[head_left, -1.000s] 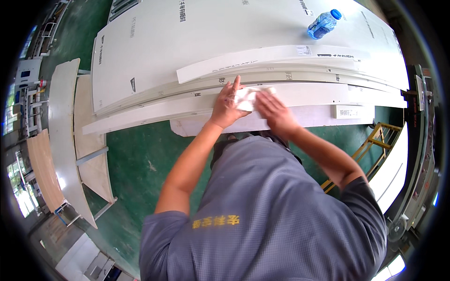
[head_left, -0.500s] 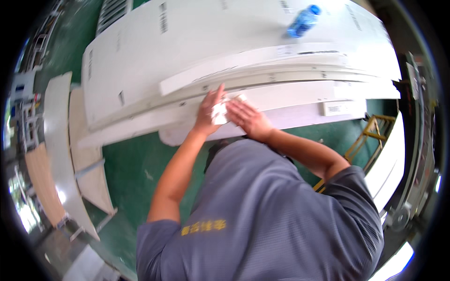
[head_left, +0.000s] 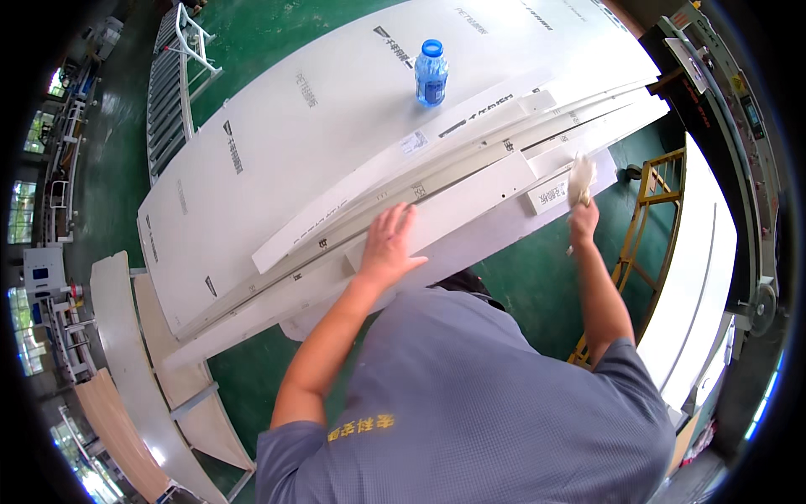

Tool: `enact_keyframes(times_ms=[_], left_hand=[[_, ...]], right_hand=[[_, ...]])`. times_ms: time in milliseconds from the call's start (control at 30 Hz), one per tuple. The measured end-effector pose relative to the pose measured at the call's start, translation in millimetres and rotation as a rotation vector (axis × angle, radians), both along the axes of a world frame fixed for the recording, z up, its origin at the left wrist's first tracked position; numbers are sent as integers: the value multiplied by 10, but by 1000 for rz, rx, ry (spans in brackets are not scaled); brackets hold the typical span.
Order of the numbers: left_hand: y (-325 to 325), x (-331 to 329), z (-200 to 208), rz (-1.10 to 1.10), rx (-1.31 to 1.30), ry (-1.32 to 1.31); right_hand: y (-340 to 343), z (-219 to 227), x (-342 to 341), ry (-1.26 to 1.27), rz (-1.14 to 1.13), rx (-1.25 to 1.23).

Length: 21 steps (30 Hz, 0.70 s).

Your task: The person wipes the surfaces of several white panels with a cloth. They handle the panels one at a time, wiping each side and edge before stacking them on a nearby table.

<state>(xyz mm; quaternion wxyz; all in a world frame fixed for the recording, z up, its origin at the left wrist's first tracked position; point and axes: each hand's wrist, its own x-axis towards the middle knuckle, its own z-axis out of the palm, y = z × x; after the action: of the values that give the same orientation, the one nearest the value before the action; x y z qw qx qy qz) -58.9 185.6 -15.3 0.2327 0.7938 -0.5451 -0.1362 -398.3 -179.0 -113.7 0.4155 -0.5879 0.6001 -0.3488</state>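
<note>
My left hand (head_left: 389, 252) rests flat on a narrow white board (head_left: 470, 197), with the thumb spread away from the fingers. That strip lies over the near edge of a stack of long white panels. Off to the right, my right hand (head_left: 584, 222) grips a crumpled white rag (head_left: 580, 180), which is blurred and sticks up past the fingers. Below and left of the rag sits a small white block-like piece (head_left: 550, 195) with a printed label. A blue-capped plastic bottle (head_left: 431, 74) stands upright on the large white panel (head_left: 277, 143) beyond my hands.
Another narrow white strip (head_left: 336, 202) lies between the bottle and my left hand. To the right are a yellow metal frame (head_left: 642, 227) and more white panels (head_left: 701, 252). Curved boards (head_left: 134, 336) stand at the left, near a roller conveyor (head_left: 168, 101). The floor is green.
My hands were together around the white rag; now they are apart. The right hand has carried the rag to the right, and the left lies on the board. The view has turned.
</note>
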Motion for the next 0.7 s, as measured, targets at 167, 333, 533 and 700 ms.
enact_keyframes(times_ms=[167, 333, 533, 700], left_hand=[[-187, 188, 50, 4, -56, 44], [-312, 937, 534, 44, -118, -136], [-330, 1388, 179, 62, 19, -115], [-611, 710, 421, -23, -318, -314]], right_hand=[[1037, -287, -70, -268, -57, 337], [1440, -560, -417, -385, -194, 481], [1423, -409, -424, -592, -342, 577], [1481, -450, -630, -626, -388, 580]])
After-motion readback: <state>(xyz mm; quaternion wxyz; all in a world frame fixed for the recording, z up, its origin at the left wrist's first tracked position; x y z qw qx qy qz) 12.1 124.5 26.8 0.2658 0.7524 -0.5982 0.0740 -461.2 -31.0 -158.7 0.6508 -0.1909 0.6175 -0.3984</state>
